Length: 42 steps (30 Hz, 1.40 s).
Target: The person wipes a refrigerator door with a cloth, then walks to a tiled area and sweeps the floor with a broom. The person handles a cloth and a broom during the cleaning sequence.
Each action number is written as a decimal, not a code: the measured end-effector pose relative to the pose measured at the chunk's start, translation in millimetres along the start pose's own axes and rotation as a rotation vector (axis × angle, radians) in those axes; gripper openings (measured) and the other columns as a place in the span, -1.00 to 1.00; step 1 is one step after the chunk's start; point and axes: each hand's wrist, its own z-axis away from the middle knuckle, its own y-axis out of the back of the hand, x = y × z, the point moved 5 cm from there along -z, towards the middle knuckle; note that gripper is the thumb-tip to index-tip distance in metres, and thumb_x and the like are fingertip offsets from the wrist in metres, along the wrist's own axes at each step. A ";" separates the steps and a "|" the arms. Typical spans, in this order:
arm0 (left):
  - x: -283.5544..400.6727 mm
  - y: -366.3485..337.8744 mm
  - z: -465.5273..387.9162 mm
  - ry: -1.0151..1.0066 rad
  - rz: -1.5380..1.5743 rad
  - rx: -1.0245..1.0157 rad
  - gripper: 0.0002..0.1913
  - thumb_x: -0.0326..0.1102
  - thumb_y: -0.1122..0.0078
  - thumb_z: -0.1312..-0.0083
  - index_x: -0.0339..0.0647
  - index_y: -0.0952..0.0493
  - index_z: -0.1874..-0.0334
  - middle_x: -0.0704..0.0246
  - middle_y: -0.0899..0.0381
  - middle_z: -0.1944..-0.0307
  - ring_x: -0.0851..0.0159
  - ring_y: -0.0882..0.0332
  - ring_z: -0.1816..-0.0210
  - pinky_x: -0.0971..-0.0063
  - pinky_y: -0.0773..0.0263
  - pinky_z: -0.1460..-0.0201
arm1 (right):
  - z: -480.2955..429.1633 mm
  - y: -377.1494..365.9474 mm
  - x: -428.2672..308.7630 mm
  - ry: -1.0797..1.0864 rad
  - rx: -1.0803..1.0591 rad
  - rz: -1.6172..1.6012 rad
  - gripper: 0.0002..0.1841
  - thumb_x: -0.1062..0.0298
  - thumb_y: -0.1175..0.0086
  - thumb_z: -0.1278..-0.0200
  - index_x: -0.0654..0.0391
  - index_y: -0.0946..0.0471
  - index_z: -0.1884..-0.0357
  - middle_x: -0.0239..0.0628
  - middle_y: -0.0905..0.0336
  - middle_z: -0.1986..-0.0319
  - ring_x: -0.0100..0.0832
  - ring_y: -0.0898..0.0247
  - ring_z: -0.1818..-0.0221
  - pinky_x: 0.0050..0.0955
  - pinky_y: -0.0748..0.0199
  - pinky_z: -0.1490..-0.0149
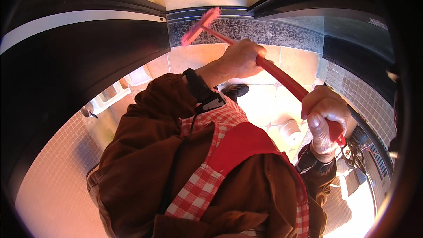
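Note:
A broom or long-handled brush with a red handle (282,77) slants across the view. Its narrow head (201,26), fringed with pink bristles, lies over the speckled dark stone sill (246,33) of a doorway; whether it touches the stone I cannot tell. My left hand (244,59) is wrapped around the middle of the shaft. Higher up, my right hand (325,117) grips the thick top end, thumb uppermost, and a red hanging loop sticks out below the fist.
Dark door panels (99,43) flank the doorway, with a metal track (211,10) along the sill. Orange floor tiles (198,54) lie under my dark shoe (236,91). A pale round container (291,130) stands on the right; white plastic trays (110,97) are at left. Tangled cables (355,155) hang by the right wall.

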 end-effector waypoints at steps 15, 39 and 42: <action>-70.3 0.4 -56.7 0.028 -0.059 0.096 -0.51 -0.01 -0.56 -0.24 -0.21 -0.50 0.60 0.16 -0.56 0.59 -0.06 -0.59 0.44 0.04 -0.45 0.31 | -20.9 -32.7 57.3 0.079 0.056 0.087 -0.88 0.65 -0.19 -0.33 0.33 -0.51 0.39 -0.19 -0.57 0.39 -0.30 -0.48 0.36 -0.36 -0.41 0.21; -14.9 4.4 -6.3 0.140 -0.085 -0.134 -0.75 -0.14 -0.32 -0.33 -0.15 -0.70 0.42 0.11 -0.72 0.44 -0.13 -0.76 0.26 0.00 -0.63 0.12 | 1.3 -3.8 8.4 0.016 0.237 -0.085 -0.67 0.29 -0.22 -0.48 0.27 -0.53 0.45 -0.17 -0.55 0.47 -0.34 -0.45 0.42 -0.38 -0.35 0.27; -3.8 10.9 -18.4 0.124 -0.055 -0.117 -0.77 -0.16 -0.35 -0.32 -0.14 -0.69 0.41 0.11 -0.71 0.44 -0.10 -0.75 0.25 0.02 -0.61 0.13 | 2.9 0.3 -4.1 0.017 0.242 0.008 -0.66 0.28 -0.20 -0.47 0.23 -0.50 0.48 -0.16 -0.55 0.48 -0.34 -0.46 0.40 -0.36 -0.38 0.25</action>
